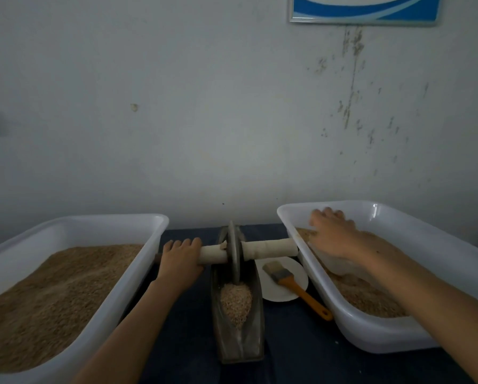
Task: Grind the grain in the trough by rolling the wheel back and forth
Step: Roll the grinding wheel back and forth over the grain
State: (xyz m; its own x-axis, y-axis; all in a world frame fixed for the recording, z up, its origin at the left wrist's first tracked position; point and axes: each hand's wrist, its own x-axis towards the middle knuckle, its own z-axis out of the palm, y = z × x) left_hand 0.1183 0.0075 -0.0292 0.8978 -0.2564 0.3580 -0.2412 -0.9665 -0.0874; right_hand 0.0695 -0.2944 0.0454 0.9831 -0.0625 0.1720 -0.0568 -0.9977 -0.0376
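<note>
White plastic tubs flank the work: the left tub (138, 275), heaped with fine brown meal, and the right tub (384, 336), where the right hand (333, 239) is laid on the grain, fingers fairly straight; whether anything is pinched cannot be told. Between them the dark boat-shaped trough (255, 322) is set on a blue cloth (293, 356), with pale grain (236, 302) piled in its near half. The metal wheel (234, 250) stands upright in the groove toward the far end, and its paper-wrapped axle (268, 248) is gripped only by the left hand (181, 260), fingers curled over. For an even stroke the bare right end is best taken too, the disc kept vertical, and weight applied as it is drawn through the pile. A paintbrush (290, 282) rests on a small white plate (268, 291)
</note>
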